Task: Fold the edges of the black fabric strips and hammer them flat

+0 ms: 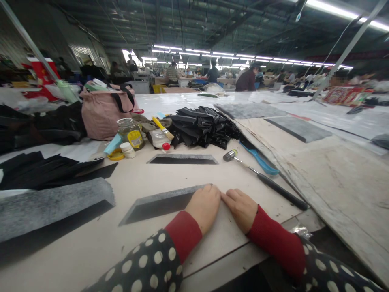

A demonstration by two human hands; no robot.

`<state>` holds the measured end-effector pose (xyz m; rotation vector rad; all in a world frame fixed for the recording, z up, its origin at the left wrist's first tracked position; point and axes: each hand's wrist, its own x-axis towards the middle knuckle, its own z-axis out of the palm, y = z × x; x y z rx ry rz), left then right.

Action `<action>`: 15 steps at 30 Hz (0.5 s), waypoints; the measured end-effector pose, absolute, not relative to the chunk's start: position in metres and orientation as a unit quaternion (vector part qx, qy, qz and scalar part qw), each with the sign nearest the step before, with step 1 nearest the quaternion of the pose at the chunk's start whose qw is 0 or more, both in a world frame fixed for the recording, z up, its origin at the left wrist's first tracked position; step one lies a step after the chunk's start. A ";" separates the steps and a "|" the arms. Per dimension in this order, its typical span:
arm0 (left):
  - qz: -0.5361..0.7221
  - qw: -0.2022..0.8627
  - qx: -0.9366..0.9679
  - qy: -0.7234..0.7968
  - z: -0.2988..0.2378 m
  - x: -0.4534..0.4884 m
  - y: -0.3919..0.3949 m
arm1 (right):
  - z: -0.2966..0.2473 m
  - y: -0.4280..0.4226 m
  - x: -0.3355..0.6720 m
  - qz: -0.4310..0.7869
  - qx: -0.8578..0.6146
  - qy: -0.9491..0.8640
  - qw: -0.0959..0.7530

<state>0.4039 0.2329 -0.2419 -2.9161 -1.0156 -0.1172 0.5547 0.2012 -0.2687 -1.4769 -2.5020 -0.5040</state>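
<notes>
A dark strip with a grey fuzzy edge (161, 207) lies slantwise on the pale work board (146, 251). My left hand (204, 209) covers its right end, knuckles bent and fingers pressed together on it. Close against the left fingertips is my right hand (241, 207), its fingers closed and pointing left. Whatever sits between the fingertips is hidden. Beyond the hands lies a second grey-edged strip (182, 159). A mallet (258, 174) with a long black handle rests to the right of it, beside a curved blue plastic tool (263, 160).
Black folded pieces (203, 125) are heaped behind. Near them stand a glass jar (130, 134), a yellow brush (163, 127), a small white bottle (127, 150) and a pink bag (105, 109). More grey-black pieces (54, 207) lie left. A raised board (334, 182) edges the right side.
</notes>
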 end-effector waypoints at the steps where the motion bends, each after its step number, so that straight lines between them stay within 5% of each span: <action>1: -0.035 0.019 -0.943 -0.331 -0.241 0.404 0.234 | -0.268 0.201 0.555 -0.170 -0.499 -0.844 0.097; 15: -0.058 -0.007 -0.939 -0.338 -0.230 0.394 0.251 | -0.268 0.190 0.560 -0.101 -0.566 -0.813 0.093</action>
